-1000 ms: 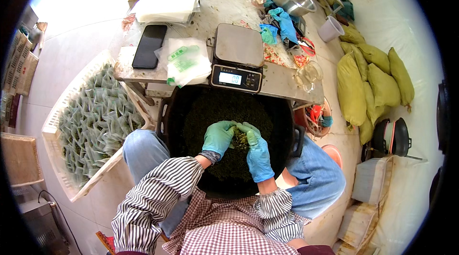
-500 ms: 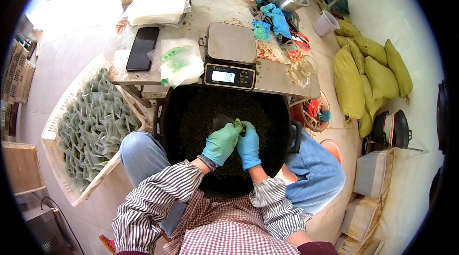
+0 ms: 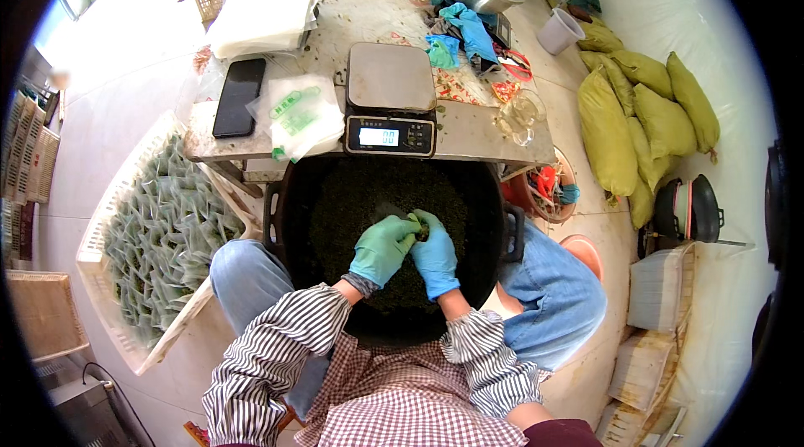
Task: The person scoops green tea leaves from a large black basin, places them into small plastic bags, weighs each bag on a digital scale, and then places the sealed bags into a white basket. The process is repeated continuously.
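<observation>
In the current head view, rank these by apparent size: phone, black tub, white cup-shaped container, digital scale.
1. Black tub, clearly largest
2. Digital scale
3. Phone
4. White cup-shaped container, smallest as seen

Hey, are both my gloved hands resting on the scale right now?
No, the left hand and right hand are close together over the black tub, nearer you than the scale.
</observation>
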